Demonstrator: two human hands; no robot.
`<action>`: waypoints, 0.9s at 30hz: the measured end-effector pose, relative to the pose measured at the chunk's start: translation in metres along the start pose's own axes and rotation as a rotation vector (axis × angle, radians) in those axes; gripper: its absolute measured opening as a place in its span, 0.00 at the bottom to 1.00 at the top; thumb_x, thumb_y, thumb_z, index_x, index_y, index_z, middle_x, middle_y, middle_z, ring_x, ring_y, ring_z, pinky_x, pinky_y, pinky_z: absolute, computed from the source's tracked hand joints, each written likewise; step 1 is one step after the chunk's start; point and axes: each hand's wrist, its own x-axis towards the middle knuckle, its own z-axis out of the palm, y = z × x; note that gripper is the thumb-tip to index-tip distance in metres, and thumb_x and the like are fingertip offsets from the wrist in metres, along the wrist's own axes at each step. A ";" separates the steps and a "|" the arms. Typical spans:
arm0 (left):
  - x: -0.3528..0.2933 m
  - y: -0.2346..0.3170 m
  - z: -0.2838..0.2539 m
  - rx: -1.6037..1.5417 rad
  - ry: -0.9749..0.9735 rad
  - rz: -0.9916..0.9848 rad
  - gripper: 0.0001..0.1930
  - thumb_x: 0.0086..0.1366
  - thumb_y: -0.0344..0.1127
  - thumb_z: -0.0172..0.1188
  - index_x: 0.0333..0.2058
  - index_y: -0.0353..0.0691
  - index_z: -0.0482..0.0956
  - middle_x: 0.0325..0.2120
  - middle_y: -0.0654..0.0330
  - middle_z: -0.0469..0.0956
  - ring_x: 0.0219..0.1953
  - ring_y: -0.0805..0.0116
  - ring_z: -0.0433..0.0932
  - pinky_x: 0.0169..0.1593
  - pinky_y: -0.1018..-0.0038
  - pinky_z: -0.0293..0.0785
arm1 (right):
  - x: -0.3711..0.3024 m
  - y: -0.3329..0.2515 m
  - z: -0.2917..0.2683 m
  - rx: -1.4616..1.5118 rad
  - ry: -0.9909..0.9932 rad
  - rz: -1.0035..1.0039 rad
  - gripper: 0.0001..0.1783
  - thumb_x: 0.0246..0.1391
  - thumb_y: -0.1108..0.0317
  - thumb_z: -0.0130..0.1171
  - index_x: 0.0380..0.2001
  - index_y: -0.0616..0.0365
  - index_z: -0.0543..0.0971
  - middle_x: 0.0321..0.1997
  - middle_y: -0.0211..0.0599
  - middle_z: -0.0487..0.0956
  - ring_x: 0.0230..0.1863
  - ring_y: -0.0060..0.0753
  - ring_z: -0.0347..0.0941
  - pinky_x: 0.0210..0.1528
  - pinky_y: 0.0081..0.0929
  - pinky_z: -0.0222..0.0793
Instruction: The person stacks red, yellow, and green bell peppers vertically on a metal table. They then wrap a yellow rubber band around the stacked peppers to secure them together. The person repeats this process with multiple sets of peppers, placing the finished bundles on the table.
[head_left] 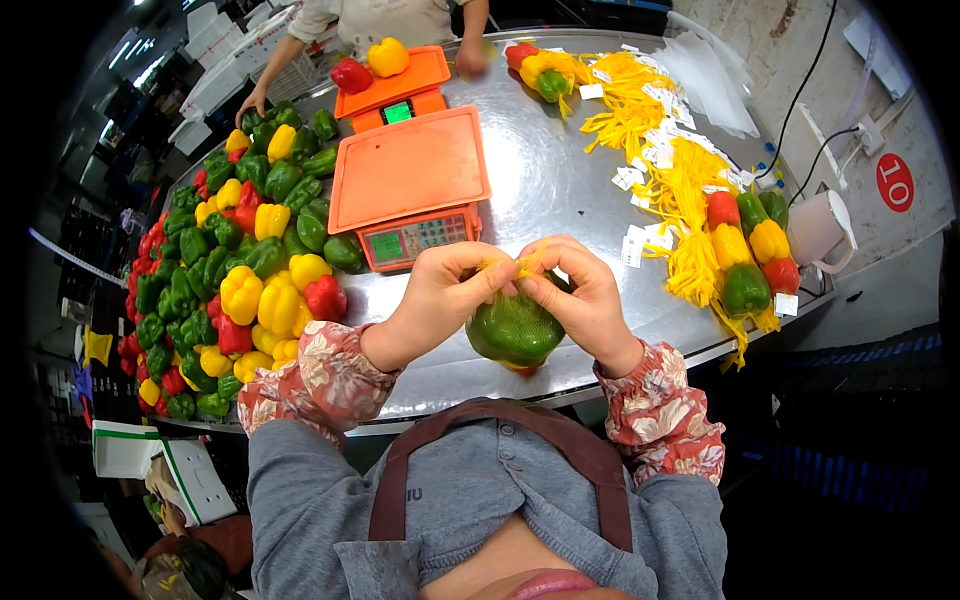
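In front of my chest, a green bell pepper [513, 332] hangs inside a fine yellow mesh bag [530, 263]. My left hand [447, 289] pinches the gathered top of the mesh between thumb and fingers. From the other side my right hand [583, 298] grips the same twisted neck, its fingertips close to the left ones. A hint of red and yellow shows beneath the green pepper; the rest of the bag's contents is hidden. Just beyond my left hand stands an orange scale [410, 170] with a bare flat pan.
A large heap of green, yellow and red peppers [230, 260] covers the table's left. A second orange scale [393, 84] carries two peppers; a co-worker's hand [473, 58] is beside it. Yellow mesh bags [690, 230] with white tags, filled pepper bags [745, 255] and a pitcher [822, 230] line the right.
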 end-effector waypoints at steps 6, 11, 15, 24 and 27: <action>-0.001 -0.005 -0.004 -0.002 -0.070 -0.039 0.10 0.64 0.36 0.51 0.29 0.35 0.74 0.31 0.66 0.69 0.35 0.80 0.66 0.40 0.82 0.62 | 0.001 0.001 -0.005 0.176 -0.070 0.168 0.04 0.44 0.75 0.59 0.27 0.61 0.76 0.39 0.33 0.71 0.43 0.24 0.65 0.46 0.21 0.60; -0.002 -0.007 -0.009 -0.032 -0.144 0.019 0.10 0.64 0.36 0.49 0.28 0.36 0.72 0.41 0.64 0.62 0.44 0.77 0.62 0.47 0.79 0.59 | 0.004 0.002 -0.006 0.292 -0.119 0.151 0.04 0.44 0.76 0.58 0.27 0.61 0.75 0.40 0.31 0.67 0.46 0.23 0.61 0.49 0.19 0.56; -0.003 -0.018 -0.004 -0.153 -0.056 0.037 0.11 0.65 0.35 0.46 0.28 0.36 0.71 0.42 0.63 0.60 0.45 0.76 0.60 0.50 0.79 0.57 | 0.011 0.003 -0.005 0.256 -0.203 0.163 0.04 0.44 0.73 0.57 0.26 0.61 0.74 0.38 0.31 0.69 0.42 0.24 0.64 0.44 0.20 0.59; -0.007 -0.014 0.012 0.040 0.116 0.105 0.11 0.64 0.34 0.47 0.26 0.34 0.71 0.38 0.62 0.63 0.40 0.76 0.63 0.45 0.80 0.59 | 0.007 -0.005 0.004 -0.020 -0.070 0.077 0.08 0.41 0.73 0.58 0.20 0.61 0.69 0.28 0.34 0.71 0.34 0.29 0.68 0.39 0.23 0.63; -0.007 -0.014 0.012 0.207 0.189 0.188 0.12 0.63 0.34 0.48 0.24 0.33 0.72 0.35 0.61 0.65 0.37 0.75 0.64 0.41 0.80 0.61 | 0.004 -0.008 0.007 -0.055 -0.022 0.113 0.08 0.41 0.73 0.58 0.21 0.62 0.68 0.25 0.33 0.71 0.31 0.28 0.68 0.36 0.22 0.63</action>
